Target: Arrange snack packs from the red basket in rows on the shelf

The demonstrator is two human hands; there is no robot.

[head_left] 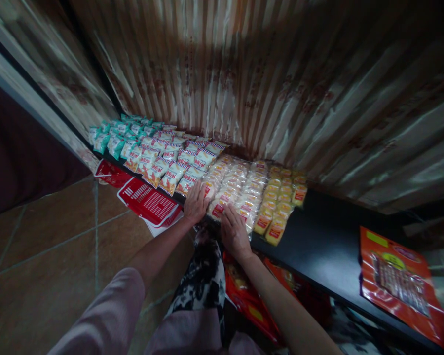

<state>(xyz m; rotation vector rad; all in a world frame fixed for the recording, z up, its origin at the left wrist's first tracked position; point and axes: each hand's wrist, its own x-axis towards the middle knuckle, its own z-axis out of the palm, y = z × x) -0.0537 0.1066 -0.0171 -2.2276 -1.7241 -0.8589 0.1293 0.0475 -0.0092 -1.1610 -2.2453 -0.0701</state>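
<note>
Both hands rest at the front end of rows of clear-wrapped snack packs [227,190] with red labels, lined up on a black shelf [318,231]. My left hand [197,202] lies with its fingers extended against the front left pack, near the white snack bags. On the right, my right hand [235,231] touches the front packs with its fingers stretched forward. Neither hand visibly lifts a pack. Yellow packs [277,204] with red labels stand in rows just right of them. White bags with striped tops [173,160] lie to the left.
Teal and white bags [114,143] fill the shelf's far left. A large orange bag [399,283] lies at its right end. Red baskets [148,199] stand on the tiled floor [59,241], and red packages [247,296] lie below the shelf. A pleated brown curtain [222,64] hangs behind.
</note>
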